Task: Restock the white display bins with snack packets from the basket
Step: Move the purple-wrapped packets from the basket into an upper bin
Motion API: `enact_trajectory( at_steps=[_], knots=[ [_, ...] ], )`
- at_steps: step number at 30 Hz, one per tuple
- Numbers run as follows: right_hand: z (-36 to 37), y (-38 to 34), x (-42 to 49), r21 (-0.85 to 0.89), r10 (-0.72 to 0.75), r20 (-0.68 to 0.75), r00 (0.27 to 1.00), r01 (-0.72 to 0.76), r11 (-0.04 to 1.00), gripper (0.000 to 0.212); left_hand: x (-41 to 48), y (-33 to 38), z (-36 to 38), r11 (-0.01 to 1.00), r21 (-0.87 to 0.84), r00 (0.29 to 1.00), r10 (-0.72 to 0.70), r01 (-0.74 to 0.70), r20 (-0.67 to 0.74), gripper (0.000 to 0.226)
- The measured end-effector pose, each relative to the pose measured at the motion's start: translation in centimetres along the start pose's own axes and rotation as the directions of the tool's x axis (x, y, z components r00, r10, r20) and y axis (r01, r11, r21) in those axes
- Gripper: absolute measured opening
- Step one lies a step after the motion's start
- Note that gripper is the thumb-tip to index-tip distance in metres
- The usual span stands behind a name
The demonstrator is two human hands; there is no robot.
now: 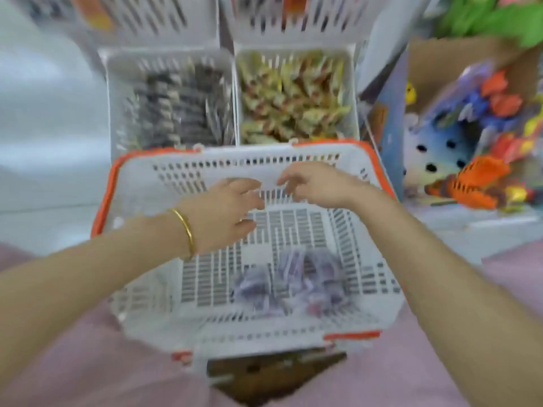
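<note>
Nearest, pink-clad lap [88,362] under a white slotted basket [141,292] with orange rim. Inside, toward the near right, a small heap of purple snack packets [296,284], blurred, untouched. Above the basket's far half, left hand [226,212], gold bangle [184,227] at the wrist, fingers loosely spread, holding nothing. Just beside it, right hand [316,185], fingers parted and curled, also empty. Beyond the far rim, two white display bins side by side: left bin [110,92] packed with dark packets, right bin [354,92] with yellow-green packets. Farther right, a cardboard box [435,63] of colourful toys.
</note>
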State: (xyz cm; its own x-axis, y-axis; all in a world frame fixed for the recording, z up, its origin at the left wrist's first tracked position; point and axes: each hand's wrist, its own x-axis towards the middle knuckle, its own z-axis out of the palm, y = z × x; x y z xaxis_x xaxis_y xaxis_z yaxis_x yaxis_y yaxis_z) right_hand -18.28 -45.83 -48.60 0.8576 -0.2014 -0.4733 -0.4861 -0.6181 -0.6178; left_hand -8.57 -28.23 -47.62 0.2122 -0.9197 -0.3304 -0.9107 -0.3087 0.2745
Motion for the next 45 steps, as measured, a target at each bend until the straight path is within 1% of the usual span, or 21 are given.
enact_trajectory(
  at_steps=[1,3,6,8,10,13,15,18,20,22,23,26,28,30,32,34,36,38,41,43,45],
  knots=[
    [2.4,1.3,0.4,-0.075,0.044,0.082,0.996,-0.037,0.996,0.038,-0.8,-0.2,1.0,0.999,0.051,0.998,-0.005,0.002,0.066,0.041],
    [6.7,3.7,0.7,-0.148,0.114,0.175,0.978,-0.088,0.985,0.039,-2.1,-0.4,2.1,0.997,0.083,0.992,-0.008,-0.002,0.125,0.041],
    [11.2,6.6,1.2,-0.289,0.197,0.234,0.952,-0.125,0.949,0.047,-2.9,-0.9,3.0,0.995,0.102,0.991,0.000,-0.013,0.131,0.040],
    [13.1,7.9,2.4,-0.374,0.231,0.233,0.945,-0.132,0.918,0.049,-2.4,-1.2,3.7,0.992,0.126,0.990,0.001,-0.019,0.141,0.040],
    [14.5,8.5,3.6,-0.482,0.228,0.277,0.933,-0.070,0.873,0.048,-1.7,-1.3,4.4,0.992,0.126,0.990,0.003,-0.021,0.140,0.040],
    [16.0,8.7,4.6,-0.593,0.221,0.410,0.885,0.075,0.802,0.047,-0.9,-1.5,5.1,0.997,0.081,0.989,-0.013,0.001,0.145,0.040],
    [16.8,9.0,5.0,-0.650,0.215,0.409,0.887,0.118,0.750,0.048,-0.8,-2.0,5.5,0.998,0.060,0.987,-0.038,0.030,0.153,0.039],
    [18.5,9.1,5.0,-0.751,0.256,0.296,0.920,0.059,0.658,0.067,-1.1,-2.7,6.0,0.995,0.043,0.978,-0.100,0.093,0.182,0.038],
    [19.7,8.9,5.1,-0.803,0.254,0.230,0.939,0.035,0.595,0.061,-1.3,-3.0,6.1,0.992,0.045,0.972,-0.126,0.119,0.199,0.039],
    [19.7,8.6,5.3,-0.779,0.254,0.204,0.945,0.000,0.627,0.049,-1.4,-3.1,6.1,0.991,0.037,0.970,-0.135,0.130,0.201,0.039],
    [19.2,8.4,5.6,-0.720,0.256,0.184,0.949,-0.048,0.693,0.041,-1.3,-3.2,6.1,0.990,0.024,0.971,-0.138,0.136,0.195,0.038],
    [17.1,6.5,6.7,-0.420,0.248,0.071,0.966,-0.197,0.886,0.025,-1.1,-3.2,6.0,0.990,-0.019,0.976,-0.136,0.142,0.170,0.036],
    [17.4,4.7,7.3,-0.285,0.205,0.061,0.977,-0.180,0.941,0.021,-0.8,-3.4,5.9,0.989,-0.031,0.978,-0.138,0.144,0.155,0.037],
    [19.3,3.1,7.4,-0.306,0.143,0.161,0.977,-0.089,0.948,0.027,-0.7,-3.6,5.7,0.986,-0.056,0.978,-0.150,0.159,0.144,0.037],
    [22.0,2.5,7.6,-0.396,0.127,0.227,0.965,-0.028,0.918,0.037,-0.8,-3.9,5.6,0.983,-0.067,0.978,-0.163,0.173,0.130,0.037],
    [23.9,2.1,7.8,-0.482,0.185,0.244,0.952,-0.047,0.875,0.057,-0.9,-4.2,5.4,0.981,-0.070,0.978,-0.174,0.183,0.111,0.037],
    [25.2,1.7,7.8,-0.540,0.294,0.248,0.923,-0.119,0.833,0.083,-1.1,-4.4,5.4,0.980,-0.072,0.979,-0.179,0.186,0.097,0.037],
    [26.4,1.3,8.0,-0.605,0.347,0.207,0.915,-0.159,0.780,0.093,-1.2,-4.7,5.3,0.981,-0.070,0.980,-0.177,0.183,0.089,0.036],
    [27.6,1.2,8.1,-0.658,0.322,0.101,0.941,-0.180,0.732,0.082,-1.3,-4.9,5.1,0.975,-0.084,0.976,-0.198,0.205,0.089,0.035],
    [27.1,1.8,8.3,-0.585,0.270,0.093,0.958,-0.167,0.793,0.069,-1.2,-4.8,4.7,0.974,-0.084,0.976,-0.203,0.209,0.073,0.036],
    [25.1,2.8,8.3,-0.385,0.189,0.126,0.974,-0.127,0.914,0.045,-0.9,-4.7,4.3,0.977,-0.086,0.980,-0.191,0.196,0.059,0.036]
  ],
)
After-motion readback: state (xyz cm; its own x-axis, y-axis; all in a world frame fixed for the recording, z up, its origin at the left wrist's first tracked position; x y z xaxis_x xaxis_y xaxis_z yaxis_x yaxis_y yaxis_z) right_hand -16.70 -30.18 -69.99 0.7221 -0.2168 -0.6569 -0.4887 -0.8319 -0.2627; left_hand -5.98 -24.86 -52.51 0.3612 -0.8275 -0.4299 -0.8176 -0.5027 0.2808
